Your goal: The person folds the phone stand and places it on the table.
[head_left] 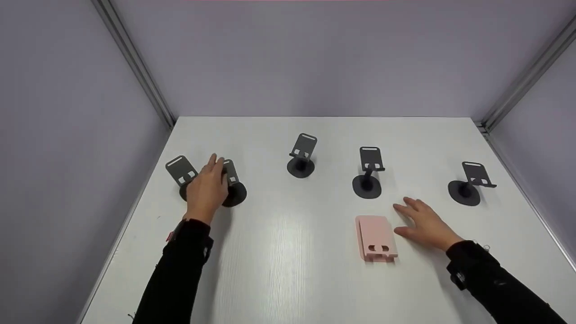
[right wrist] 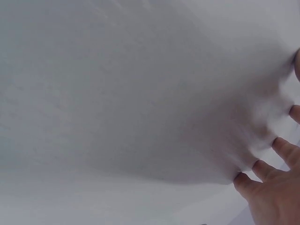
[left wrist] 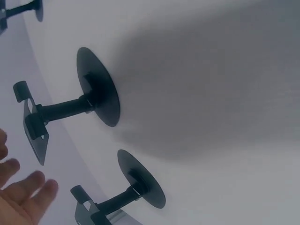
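My left hand [head_left: 207, 191] hovers between two dark grey phone stands at the left, partly hiding both: the left stand [head_left: 181, 168] and the right stand [head_left: 236, 194]. In the left wrist view, its loosely bent fingers [left wrist: 30, 190] are apart from the nearby stand [left wrist: 99, 89], which stands upright on a round base. My right hand [head_left: 425, 225] is spread on the white table, holding nothing, its fingertips at the surface in the right wrist view. Just left of its thumb lies a folded pink phone stand [head_left: 377, 231], two cutouts near its front edge.
More dark stands stand across the back of the white table [head_left: 279, 252]: a middle one [head_left: 303, 146], one right of centre [head_left: 366, 186] and one at the far right [head_left: 464, 193]. Pale walls [head_left: 315, 58] enclose the table's back and sides.
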`<state>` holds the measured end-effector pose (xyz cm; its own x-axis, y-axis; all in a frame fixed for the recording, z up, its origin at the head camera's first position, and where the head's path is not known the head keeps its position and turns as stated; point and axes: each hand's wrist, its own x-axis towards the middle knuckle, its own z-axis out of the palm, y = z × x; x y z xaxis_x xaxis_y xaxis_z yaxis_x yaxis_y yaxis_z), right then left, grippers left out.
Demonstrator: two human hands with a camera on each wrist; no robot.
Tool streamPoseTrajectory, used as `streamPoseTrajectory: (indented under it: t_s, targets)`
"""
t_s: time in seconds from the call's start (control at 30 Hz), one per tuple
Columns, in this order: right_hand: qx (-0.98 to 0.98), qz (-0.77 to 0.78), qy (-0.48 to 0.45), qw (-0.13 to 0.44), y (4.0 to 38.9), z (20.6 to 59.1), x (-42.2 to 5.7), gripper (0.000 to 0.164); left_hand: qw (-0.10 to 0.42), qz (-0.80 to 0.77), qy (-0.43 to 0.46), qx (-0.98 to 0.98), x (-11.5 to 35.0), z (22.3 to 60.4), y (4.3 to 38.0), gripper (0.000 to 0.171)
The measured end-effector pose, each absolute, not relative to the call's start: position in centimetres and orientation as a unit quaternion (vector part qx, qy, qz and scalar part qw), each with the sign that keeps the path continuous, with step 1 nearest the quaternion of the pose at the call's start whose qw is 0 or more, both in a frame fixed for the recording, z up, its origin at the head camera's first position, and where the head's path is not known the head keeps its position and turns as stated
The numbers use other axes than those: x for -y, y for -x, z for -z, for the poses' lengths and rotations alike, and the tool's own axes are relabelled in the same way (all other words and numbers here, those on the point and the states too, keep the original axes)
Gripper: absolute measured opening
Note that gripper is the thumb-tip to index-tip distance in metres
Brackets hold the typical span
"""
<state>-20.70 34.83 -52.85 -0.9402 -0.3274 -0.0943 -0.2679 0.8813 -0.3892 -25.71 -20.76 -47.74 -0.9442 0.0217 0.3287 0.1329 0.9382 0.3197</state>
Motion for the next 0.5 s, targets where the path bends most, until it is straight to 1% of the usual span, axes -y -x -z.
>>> streamPoseTrajectory:
  t_s: [0.1, 0.17, 0.23, 0.33, 0.5]
  targets:
    - [-0.967, 0.188, 0.154, 0.078, 20.73, 52.9, -34.85, 0.068, 0.093, 0.176, 0.027, 0.98, 20.69, 47.69, 26.01, 0.062]
    - [-0.967, 0.189, 0.155, 0.078, 20.72, 52.9, -34.86, 0.068, 0.057, 0.172, 0.02, 0.983, 20.7, 47.75, 26.09, 0.068]
    - [-0.966, 0.191, 0.155, 0.078, 20.69, 52.88, -34.87, 0.068, 0.035, 0.167, 0.014, 0.985, 20.76, 47.82, 26.08, 0.071]
    - [-0.966, 0.192, 0.155, 0.079, 20.67, 52.76, -34.83, 0.068, 0.026, 0.165, 0.009, 0.986, 20.85, 47.88, 26.07, 0.07]
    - [-0.965, 0.195, 0.154, 0.079, 20.62, 52.66, -34.75, 0.068, 0.041, 0.187, 0.011, 0.981, 20.9, 47.87, 26.25, 0.07]
